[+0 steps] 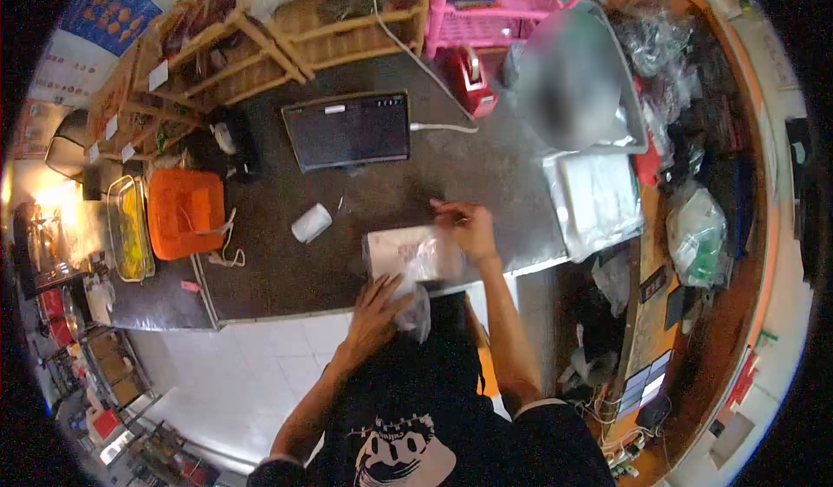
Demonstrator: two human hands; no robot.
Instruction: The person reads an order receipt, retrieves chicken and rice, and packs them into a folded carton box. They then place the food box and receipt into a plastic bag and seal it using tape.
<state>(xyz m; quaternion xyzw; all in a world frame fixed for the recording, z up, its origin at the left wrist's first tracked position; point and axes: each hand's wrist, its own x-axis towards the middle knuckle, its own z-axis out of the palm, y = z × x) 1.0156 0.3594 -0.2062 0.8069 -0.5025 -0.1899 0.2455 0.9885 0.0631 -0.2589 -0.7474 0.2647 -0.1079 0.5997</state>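
A white packet (403, 251) with faint red print lies near the front edge of the dark table, partly wrapped in clear plastic. My left hand (375, 315) is at its near side, fingers on the loose end of the clear plastic bag (416, 313). Over the packet's right end is my right hand (469, 232), its fingers curled together and a little blurred. Whatever is between those fingers is too small to make out. A small white roll (311, 223) rests on the table to the left of the packet.
Behind the packet stands a tablet (347, 129) with a white cable. A red tape dispenser (473, 83) and grey tub (632, 96) are at back right. Clear plastic bags (599, 200) lie stacked on the right; an orange container (185, 213) stands left. Wooden racks (252, 49) line the back.
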